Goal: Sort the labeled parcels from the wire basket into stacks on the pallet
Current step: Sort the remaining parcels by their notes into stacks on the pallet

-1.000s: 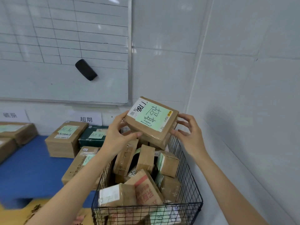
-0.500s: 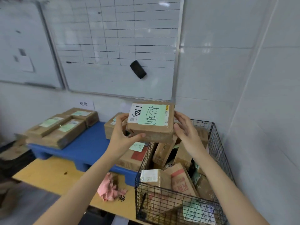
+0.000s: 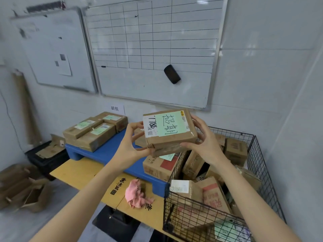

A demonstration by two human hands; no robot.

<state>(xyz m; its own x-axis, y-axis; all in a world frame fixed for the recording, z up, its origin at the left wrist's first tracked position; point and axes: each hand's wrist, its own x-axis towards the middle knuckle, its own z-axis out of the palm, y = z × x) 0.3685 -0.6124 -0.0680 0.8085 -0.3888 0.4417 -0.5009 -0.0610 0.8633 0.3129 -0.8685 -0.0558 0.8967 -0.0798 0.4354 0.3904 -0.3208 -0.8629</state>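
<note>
At the far left, flattened cardboard boxes [image 3: 22, 187] lie on the floor beside a black crate [image 3: 46, 155], and a roll of brown paper [image 3: 26, 109] leans against the wall. A plain whiteboard [image 3: 57, 49] hangs next to a gridded whiteboard [image 3: 153, 49], which has a black eraser [image 3: 172, 74] stuck to it. Below them a small wall sign [image 3: 115, 108] reads 破损. Under that sign a low stack of labeled parcels [image 3: 94, 131] sits on the left end of the blue pallet [image 3: 108, 151]. The pallet rests on a yellow cardboard sheet [image 3: 82, 172], where a crumpled pink cloth [image 3: 138, 193] lies just in front of it. The left hand [image 3: 129, 145] grips the left end of a cardboard parcel [image 3: 169, 131], thumb on its near face and fingers curled round the end. The parcel is held in the air, tilted toward the camera, above the pallet's right end and the basket's left rim. Its top carries a white label with handwritten digits and a pale green label with two handwritten characters. Beneath it a larger box [image 3: 157, 166] stands on the pallet, touching the basket. The right hand [image 3: 204, 142] clasps the parcel's right end — thumb under the near lower edge, fingers wrapped behind. At the right the black wire basket [image 3: 260, 165] holds a loose heap of parcels [image 3: 235, 151] — some upright, some tilted.
</note>
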